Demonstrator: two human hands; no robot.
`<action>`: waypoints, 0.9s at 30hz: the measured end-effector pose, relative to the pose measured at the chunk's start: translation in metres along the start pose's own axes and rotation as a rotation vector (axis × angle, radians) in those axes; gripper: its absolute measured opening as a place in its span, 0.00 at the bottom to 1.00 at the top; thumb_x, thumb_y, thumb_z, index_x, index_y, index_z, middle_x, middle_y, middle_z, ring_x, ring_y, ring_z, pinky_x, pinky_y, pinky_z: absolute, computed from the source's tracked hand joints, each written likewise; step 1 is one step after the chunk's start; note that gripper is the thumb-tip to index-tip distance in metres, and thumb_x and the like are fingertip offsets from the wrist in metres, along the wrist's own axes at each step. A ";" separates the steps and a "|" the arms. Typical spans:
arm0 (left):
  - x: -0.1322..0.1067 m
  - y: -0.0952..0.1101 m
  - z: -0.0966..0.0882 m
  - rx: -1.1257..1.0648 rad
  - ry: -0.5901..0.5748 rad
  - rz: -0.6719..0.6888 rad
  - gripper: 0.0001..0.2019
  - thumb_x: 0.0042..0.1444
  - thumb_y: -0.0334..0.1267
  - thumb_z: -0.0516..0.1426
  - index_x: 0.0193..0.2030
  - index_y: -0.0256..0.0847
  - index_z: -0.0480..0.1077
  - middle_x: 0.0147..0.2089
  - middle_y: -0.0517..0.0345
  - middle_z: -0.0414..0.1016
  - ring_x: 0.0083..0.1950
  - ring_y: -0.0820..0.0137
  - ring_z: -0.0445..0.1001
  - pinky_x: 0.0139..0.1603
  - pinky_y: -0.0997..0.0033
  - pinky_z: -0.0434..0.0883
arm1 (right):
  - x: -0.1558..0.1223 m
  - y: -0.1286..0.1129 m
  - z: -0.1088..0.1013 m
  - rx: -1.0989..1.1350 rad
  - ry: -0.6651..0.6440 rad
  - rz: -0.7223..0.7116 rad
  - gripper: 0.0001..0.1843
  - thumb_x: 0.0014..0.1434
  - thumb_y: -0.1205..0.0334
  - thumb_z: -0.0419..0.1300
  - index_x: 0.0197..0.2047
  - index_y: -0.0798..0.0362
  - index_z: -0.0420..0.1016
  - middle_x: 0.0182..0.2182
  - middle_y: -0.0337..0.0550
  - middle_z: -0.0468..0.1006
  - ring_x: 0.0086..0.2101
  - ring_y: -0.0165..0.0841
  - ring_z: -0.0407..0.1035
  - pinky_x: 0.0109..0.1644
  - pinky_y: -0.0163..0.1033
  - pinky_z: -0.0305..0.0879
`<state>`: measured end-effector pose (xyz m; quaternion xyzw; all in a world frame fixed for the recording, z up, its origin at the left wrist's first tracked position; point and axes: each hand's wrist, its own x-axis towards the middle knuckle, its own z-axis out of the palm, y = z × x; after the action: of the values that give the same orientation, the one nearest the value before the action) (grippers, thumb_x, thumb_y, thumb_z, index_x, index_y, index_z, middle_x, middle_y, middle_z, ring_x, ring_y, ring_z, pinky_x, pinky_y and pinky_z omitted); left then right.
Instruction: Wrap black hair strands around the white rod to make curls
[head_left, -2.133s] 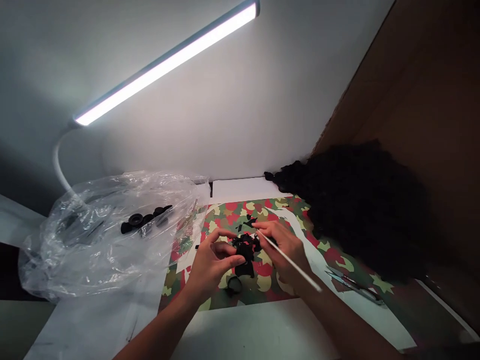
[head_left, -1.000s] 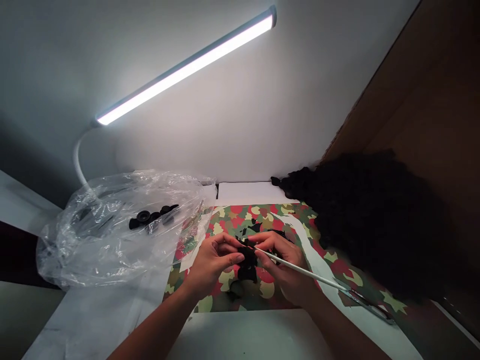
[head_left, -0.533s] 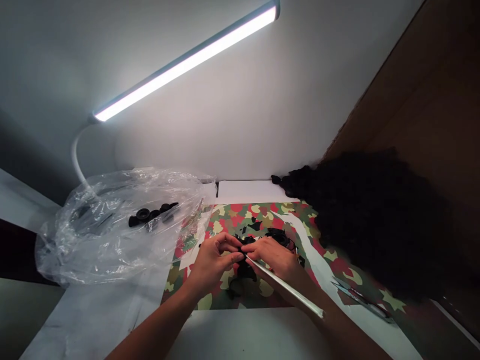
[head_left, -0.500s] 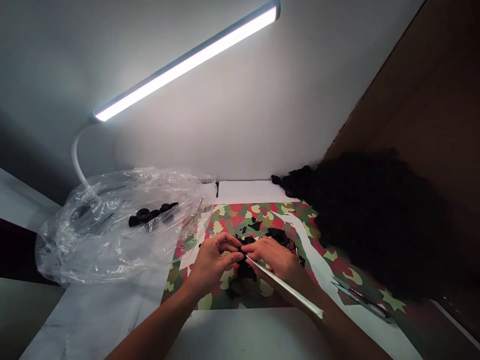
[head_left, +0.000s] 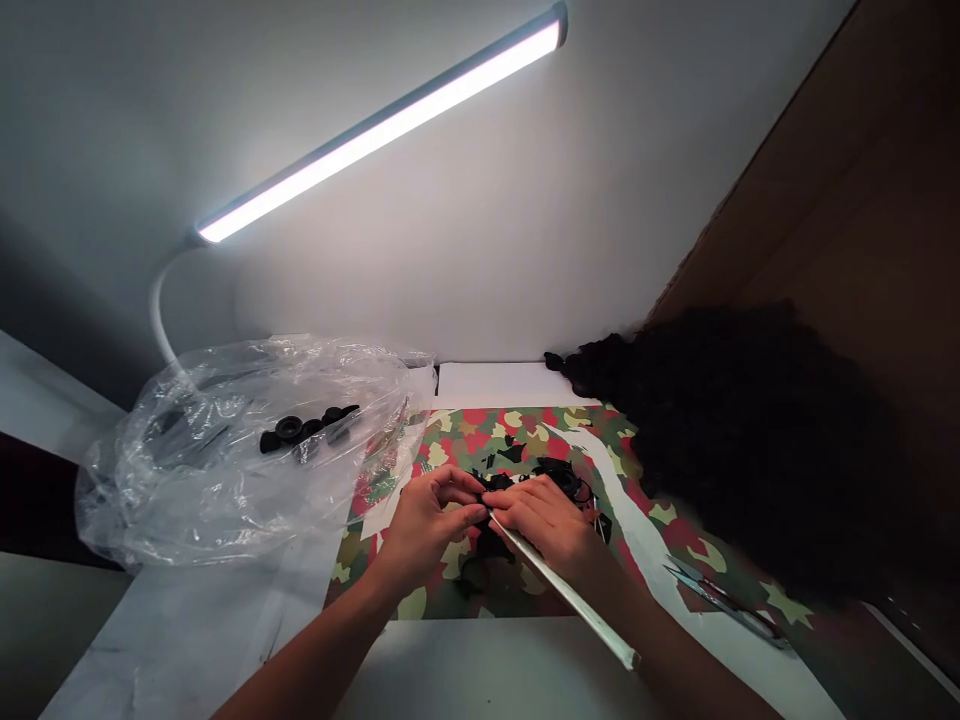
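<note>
My left hand [head_left: 424, 520] is closed in a pinch, thumb and fingertips on a small black piece [head_left: 484, 497] that is mostly hidden. My right hand [head_left: 547, 522] meets it there, closed around a long, thin, pale stick-like tool [head_left: 577, 602]. The tool's near end points down toward my right forearm, and its tip is hidden at the black piece. Under and behind the fingers, black scraps [head_left: 513, 453] and dark ring-like bits [head_left: 556, 475] lie on a camouflage-patterned sheet [head_left: 465, 425].
At left, a clear plastic bag [head_left: 217, 510] has several round black rubber-like parts [head_left: 289, 430] in it. A large black heap [head_left: 750, 450] rises at right beside a brown board [head_left: 862, 200]. Small scissors [head_left: 724, 602] lie at right. A lit bar lamp [head_left: 382, 130] hangs above.
The near end of the pale tool has swung slightly to the left and down. Both hands keep their pinch at the same spot. The whole view has shifted slightly.
</note>
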<state>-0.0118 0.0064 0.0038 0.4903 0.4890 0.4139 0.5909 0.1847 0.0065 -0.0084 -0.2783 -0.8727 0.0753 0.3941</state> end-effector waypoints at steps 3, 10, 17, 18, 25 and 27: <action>-0.001 0.001 0.000 -0.019 0.009 -0.005 0.11 0.48 0.36 0.68 0.37 0.36 0.75 0.27 0.55 0.80 0.26 0.72 0.73 0.28 0.74 0.69 | -0.005 0.000 0.006 -0.026 0.011 0.007 0.08 0.69 0.71 0.54 0.40 0.50 0.72 0.42 0.48 0.83 0.40 0.39 0.76 0.47 0.48 0.69; -0.005 0.007 0.000 -0.020 -0.003 -0.008 0.15 0.49 0.37 0.69 0.42 0.37 0.75 0.29 0.56 0.81 0.30 0.71 0.74 0.30 0.75 0.69 | -0.001 -0.005 0.010 -0.028 0.174 0.070 0.08 0.67 0.72 0.56 0.41 0.49 0.73 0.42 0.46 0.84 0.41 0.39 0.77 0.47 0.47 0.68; -0.001 0.004 -0.003 -0.105 -0.039 -0.046 0.14 0.49 0.39 0.70 0.42 0.37 0.78 0.33 0.53 0.83 0.30 0.72 0.74 0.30 0.75 0.67 | 0.010 -0.006 -0.015 0.178 0.259 0.617 0.10 0.68 0.57 0.57 0.35 0.49 0.74 0.36 0.43 0.81 0.36 0.37 0.76 0.39 0.40 0.70; -0.001 0.002 -0.004 -0.127 -0.038 -0.050 0.14 0.49 0.39 0.70 0.41 0.37 0.77 0.32 0.54 0.82 0.29 0.73 0.73 0.30 0.75 0.66 | 0.010 -0.006 -0.017 0.213 0.244 0.679 0.11 0.69 0.55 0.56 0.37 0.49 0.74 0.30 0.40 0.79 0.30 0.35 0.74 0.34 0.38 0.68; -0.003 0.003 -0.001 -0.153 -0.036 -0.043 0.12 0.49 0.38 0.70 0.38 0.40 0.75 0.31 0.60 0.78 0.30 0.73 0.73 0.31 0.75 0.67 | 0.006 0.000 -0.014 0.564 -0.042 0.763 0.20 0.68 0.46 0.54 0.51 0.50 0.79 0.21 0.34 0.68 0.22 0.30 0.62 0.25 0.34 0.60; -0.005 0.006 0.001 -0.125 -0.040 -0.026 0.11 0.49 0.38 0.70 0.37 0.40 0.75 0.31 0.59 0.78 0.32 0.71 0.75 0.32 0.75 0.68 | 0.006 0.000 -0.011 0.584 -0.087 0.716 0.17 0.63 0.49 0.63 0.51 0.47 0.80 0.28 0.38 0.75 0.29 0.33 0.68 0.32 0.37 0.66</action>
<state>-0.0120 0.0028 0.0106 0.4542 0.4564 0.4261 0.6354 0.1893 0.0090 0.0031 -0.4359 -0.6796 0.4608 0.3684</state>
